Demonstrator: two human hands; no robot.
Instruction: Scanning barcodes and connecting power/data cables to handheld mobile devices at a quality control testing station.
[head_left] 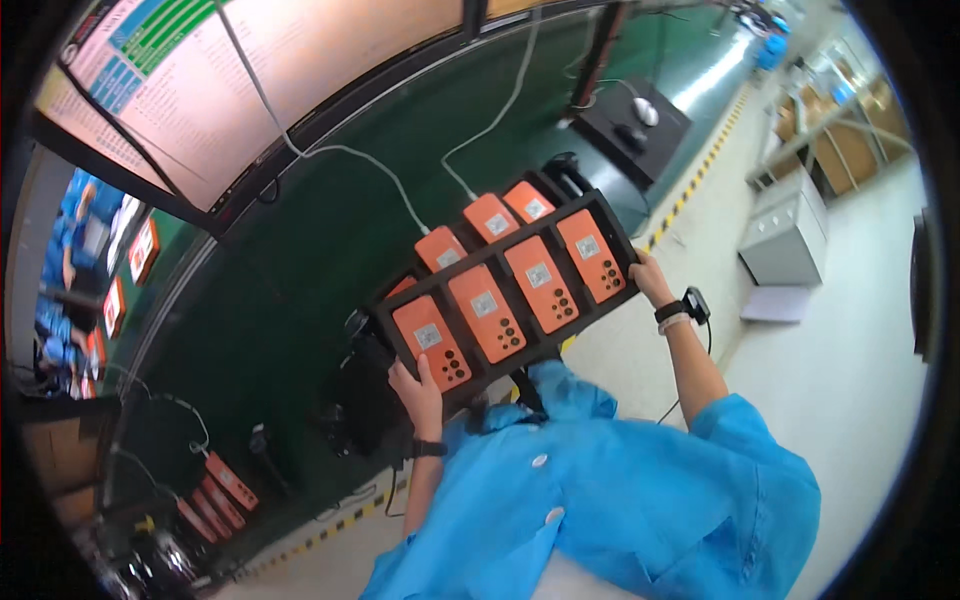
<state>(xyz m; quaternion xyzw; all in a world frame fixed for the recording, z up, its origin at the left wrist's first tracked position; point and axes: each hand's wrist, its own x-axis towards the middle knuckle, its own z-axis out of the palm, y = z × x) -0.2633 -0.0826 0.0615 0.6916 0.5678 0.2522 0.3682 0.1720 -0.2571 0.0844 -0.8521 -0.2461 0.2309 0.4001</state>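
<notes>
A black tray point(618, 228) is held up between both my hands, tilted. In its slots lie several orange phones point(490, 335), each with round camera lenses and a small white label. My left hand point(416, 392) grips the tray's near left end, a finger over the edge of the leftmost phone. At the right end, my right hand point(651, 278) is closed round the rim. Just beyond the tray are more orange phones point(490, 218), partly hidden by it; white cables point(402, 190) run to two of them.
A dark green bench point(270, 280) carries a large screen point(200, 100) at the back. More orange phones point(232, 480) stand at the lower left. A black mat with a white mouse point(645, 112) lies far right. A grey cabinet point(785, 235) stands on the floor; people work beyond the bench.
</notes>
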